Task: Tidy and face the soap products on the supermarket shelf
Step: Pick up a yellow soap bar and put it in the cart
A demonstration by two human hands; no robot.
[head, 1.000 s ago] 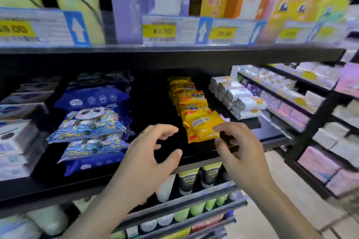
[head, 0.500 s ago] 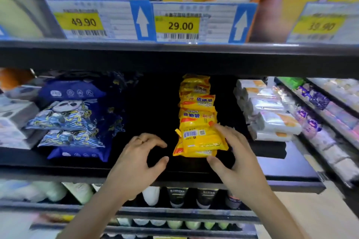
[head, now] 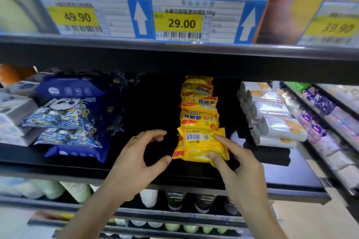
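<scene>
— Broadly, what is at risk on the black shelf [head: 58, 163]?

— Mostly the row of yellow sulfur soap packets [head: 199, 106], which runs from the shelf's front edge toward the back, each packet overlapping the next. If the front one is dragged carelessly, the whole line could be skewed, and the packets behind could be pulled out of true.

— And the neighbours?

— The white wrapped soap bars [head: 272, 120] are stacked just beside the row, on its right. They could be knocked if the wrist is swung outward. The blue panda-print packs [head: 62, 122] lie well apart on the left and are less exposed.

— What is held?

— The front sulfur soap packet [head: 196, 146] is pinched by the right hand [head: 242, 169], forefinger on its top face, thumb at its lower edge. It lies barcode-up, so the branded face is hidden. It could be dropped off the front edge while being flipped, since the film looks slippery.

— The other hand?

— Nothing is held by the left hand [head: 136, 163]; it is curved and spread, just beside the packet's left end. Whether the thumb touches it cannot be told.
</scene>
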